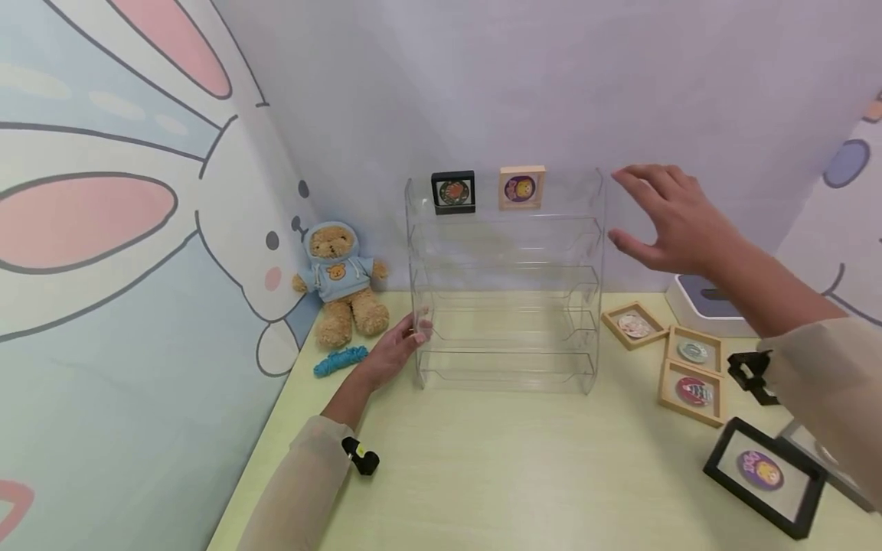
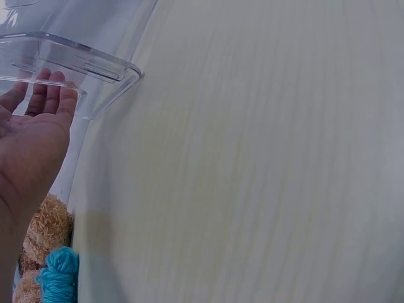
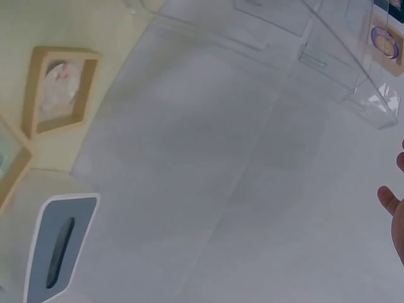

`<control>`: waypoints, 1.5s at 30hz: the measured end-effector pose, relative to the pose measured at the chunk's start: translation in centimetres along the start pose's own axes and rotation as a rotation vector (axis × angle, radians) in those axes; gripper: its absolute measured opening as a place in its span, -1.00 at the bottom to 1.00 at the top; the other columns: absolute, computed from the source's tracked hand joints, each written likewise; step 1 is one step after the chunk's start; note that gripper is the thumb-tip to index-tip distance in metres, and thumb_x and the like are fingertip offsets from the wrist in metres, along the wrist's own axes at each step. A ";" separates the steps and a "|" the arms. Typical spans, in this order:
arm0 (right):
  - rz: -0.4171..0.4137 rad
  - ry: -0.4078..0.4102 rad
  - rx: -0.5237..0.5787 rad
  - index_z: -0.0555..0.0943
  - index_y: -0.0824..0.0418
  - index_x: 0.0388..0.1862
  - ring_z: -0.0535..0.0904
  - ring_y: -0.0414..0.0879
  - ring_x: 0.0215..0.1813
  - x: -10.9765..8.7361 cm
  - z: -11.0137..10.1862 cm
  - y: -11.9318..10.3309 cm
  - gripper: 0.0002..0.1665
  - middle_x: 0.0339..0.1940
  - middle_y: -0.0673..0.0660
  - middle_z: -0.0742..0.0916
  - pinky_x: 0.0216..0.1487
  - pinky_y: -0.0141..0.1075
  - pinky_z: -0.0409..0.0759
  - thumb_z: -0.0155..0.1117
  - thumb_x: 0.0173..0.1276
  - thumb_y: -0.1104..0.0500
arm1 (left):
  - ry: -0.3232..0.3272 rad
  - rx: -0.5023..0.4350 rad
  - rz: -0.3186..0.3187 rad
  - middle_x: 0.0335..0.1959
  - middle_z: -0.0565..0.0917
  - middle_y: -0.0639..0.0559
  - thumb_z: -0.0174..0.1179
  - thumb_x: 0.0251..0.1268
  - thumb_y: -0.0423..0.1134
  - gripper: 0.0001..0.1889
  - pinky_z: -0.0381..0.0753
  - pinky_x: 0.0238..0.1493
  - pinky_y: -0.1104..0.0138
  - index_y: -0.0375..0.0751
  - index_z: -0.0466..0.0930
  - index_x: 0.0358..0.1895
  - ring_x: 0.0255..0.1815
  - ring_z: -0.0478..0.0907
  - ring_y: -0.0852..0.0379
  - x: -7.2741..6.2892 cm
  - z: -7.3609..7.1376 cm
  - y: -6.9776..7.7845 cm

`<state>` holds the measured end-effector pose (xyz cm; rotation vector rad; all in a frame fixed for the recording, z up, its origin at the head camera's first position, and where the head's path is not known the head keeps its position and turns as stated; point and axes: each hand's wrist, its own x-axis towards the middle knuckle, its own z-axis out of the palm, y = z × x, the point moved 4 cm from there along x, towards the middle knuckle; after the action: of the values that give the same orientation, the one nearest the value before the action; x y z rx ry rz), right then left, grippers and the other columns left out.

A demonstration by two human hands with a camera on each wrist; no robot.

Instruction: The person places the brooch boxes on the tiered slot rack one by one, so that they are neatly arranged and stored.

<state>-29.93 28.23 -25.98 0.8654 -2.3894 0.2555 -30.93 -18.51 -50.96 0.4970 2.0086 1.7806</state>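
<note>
A clear acrylic tiered display rack [image 1: 506, 363] stands upright on the table. On its top tier sit a small black frame [image 1: 453, 193] with a round badge and a light wood frame [image 1: 521, 187] with a purple badge. My left hand [image 1: 394, 353] grips the rack's lower left side panel, fingers seen through the clear plastic in the left wrist view. Raised beside the rack's upper right corner, my right hand [image 1: 678, 222] holds nothing; its thumb and fingers are spread apart. Only part of that hand shows at the edge of the right wrist view.
Left of the rack are a teddy bear [image 1: 342, 279] in a blue hoodie and a blue yarn bundle [image 1: 341, 360]. On the right lie several wood badge frames [image 1: 692, 392], a larger black frame [image 1: 765, 478] and a white box [image 1: 710, 306]. A curtain hangs behind.
</note>
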 end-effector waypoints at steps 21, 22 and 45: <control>0.243 -0.191 0.029 0.34 0.31 0.70 0.38 0.56 0.43 -14.6 3.7 5.1 0.01 0.51 0.52 0.49 0.28 0.54 0.37 0.54 0.38 0.01 | 0.007 0.018 0.002 0.72 0.21 -0.36 0.04 0.82 0.03 -0.23 0.03 0.79 -0.25 -0.01 -0.08 0.86 0.80 0.15 -0.31 -0.4 0.1 -0.2; 0.255 -0.207 0.033 0.34 0.32 0.69 0.38 0.56 0.44 -15.0 4.1 5.2 0.02 0.51 0.52 0.49 0.28 0.53 0.38 0.55 0.37 0.02 | 0.008 0.021 0.004 0.72 0.22 -0.35 0.04 0.82 0.02 -0.23 0.04 0.79 -0.25 -0.02 -0.08 0.86 0.79 0.15 -0.31 -0.4 0.1 -0.2; 0.279 -0.452 0.033 0.43 0.46 0.55 0.51 0.55 0.39 -18.0 13.2 7.1 -0.01 0.44 0.53 0.55 0.31 0.48 0.55 0.50 0.09 0.24 | 0.005 0.013 0.004 0.73 0.17 -0.40 0.05 0.82 0.06 -0.20 0.02 0.80 -0.26 -0.05 -0.10 0.86 0.79 0.15 -0.31 0.1 0.1 -0.4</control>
<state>-29.22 38.44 -47.05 0.6526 -2.9398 0.2252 -30.94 -18.40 -51.34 0.5018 2.0250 1.7741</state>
